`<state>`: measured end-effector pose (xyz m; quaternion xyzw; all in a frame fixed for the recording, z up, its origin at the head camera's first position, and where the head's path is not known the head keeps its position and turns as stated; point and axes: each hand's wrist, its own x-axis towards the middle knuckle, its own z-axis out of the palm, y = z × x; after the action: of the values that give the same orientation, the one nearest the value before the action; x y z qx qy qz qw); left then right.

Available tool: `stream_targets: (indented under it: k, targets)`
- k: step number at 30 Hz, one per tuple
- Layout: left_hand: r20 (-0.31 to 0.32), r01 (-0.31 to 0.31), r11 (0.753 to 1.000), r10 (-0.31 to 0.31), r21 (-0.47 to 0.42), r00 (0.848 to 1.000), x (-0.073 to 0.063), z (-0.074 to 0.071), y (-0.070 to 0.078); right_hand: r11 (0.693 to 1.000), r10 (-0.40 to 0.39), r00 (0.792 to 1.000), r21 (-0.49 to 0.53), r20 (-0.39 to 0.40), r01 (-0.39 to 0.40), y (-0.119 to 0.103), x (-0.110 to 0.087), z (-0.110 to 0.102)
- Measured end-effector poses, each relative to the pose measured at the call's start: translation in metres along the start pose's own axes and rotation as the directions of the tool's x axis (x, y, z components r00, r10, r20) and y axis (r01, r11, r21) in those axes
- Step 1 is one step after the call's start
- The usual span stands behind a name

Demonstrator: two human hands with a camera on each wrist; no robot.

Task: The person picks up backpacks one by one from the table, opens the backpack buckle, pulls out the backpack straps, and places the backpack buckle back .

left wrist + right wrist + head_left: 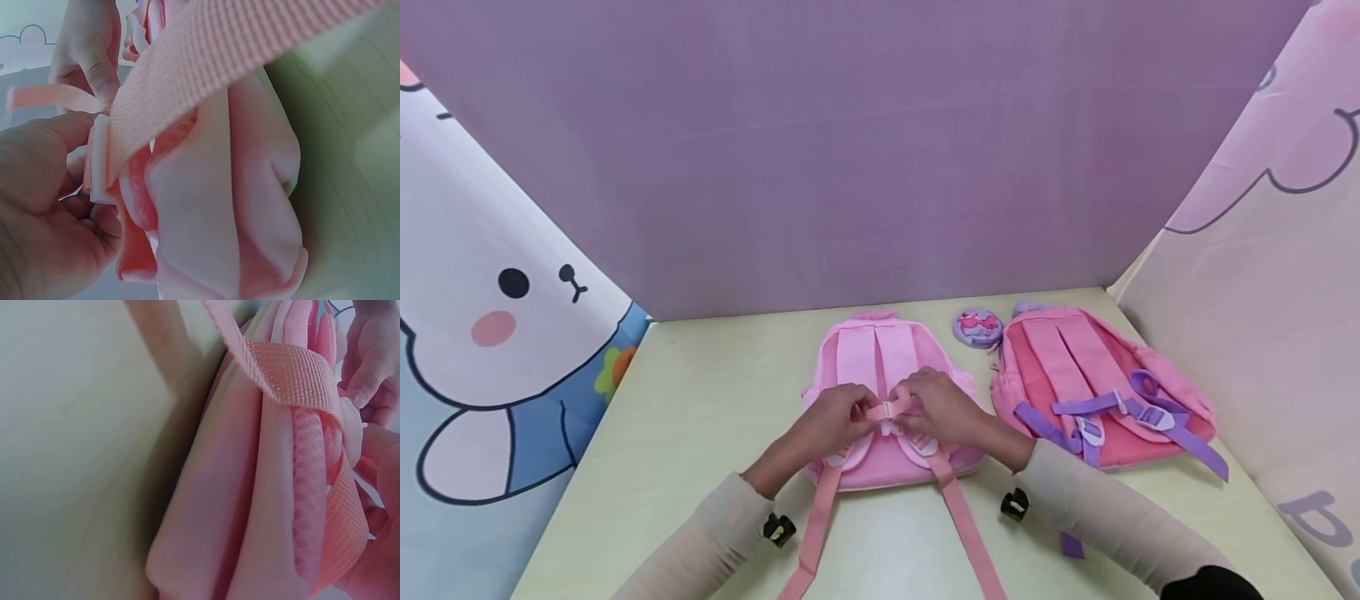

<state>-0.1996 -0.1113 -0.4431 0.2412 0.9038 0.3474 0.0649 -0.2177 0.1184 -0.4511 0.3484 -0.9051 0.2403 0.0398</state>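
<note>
A light pink backpack (868,473) lies on the table with its shoulder straps (854,354) facing up. Across its middle runs a short peach chest strap (904,402) with a white buckle (887,409). My left hand (823,425) pinches this strap to the left of the buckle, thumb and fingers curled. From the right, my right hand (943,408) holds the other side of the strap. In the left wrist view, the strap's loose end (50,97) sticks out near the fingers. Two long peach webbing straps (958,517) hang from the bag's lower part toward me.
A darker pink backpack (1120,362) with purple straps (1198,450) lies to the right, close to my right forearm. Between the bags' tops sits a small round purple pouch (978,327). A purple panel (865,167) rises behind the table (700,392); printed cloths flank it.
</note>
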Motion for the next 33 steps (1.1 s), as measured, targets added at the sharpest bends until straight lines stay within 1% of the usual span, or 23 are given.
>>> stream_targets:
  k: [4,9,20,26,33]
  targets:
    - [0.0,0.015,1.0,-0.015,-0.001,1.0,0.0,0.0,-0.001,0.999,0.037,0.999,0.012,0.017,-0.037,0.002,-0.002,0.0]
    - [0.003,0.015,1.0,-0.015,-0.009,1.0,-0.001,0.0,-0.001,0.997,0.068,0.997,0.041,0.021,-0.068,0.003,-0.004,-0.002]
    - [0.009,0.007,1.0,-0.007,-0.024,1.0,-0.001,0.0,-0.002,0.997,0.067,0.998,0.039,0.001,-0.067,0.008,-0.008,-0.005]
    - [0.016,0.016,0.999,-0.016,-0.033,1.0,-0.001,0.0,-0.001,0.997,0.068,0.998,0.037,-0.007,-0.068,0.012,-0.01,-0.006]
    - [0.015,0.013,1.0,-0.013,-0.021,1.0,0.0,0.001,-0.001,0.996,0.078,0.997,0.041,-0.004,-0.078,0.013,-0.013,-0.012]
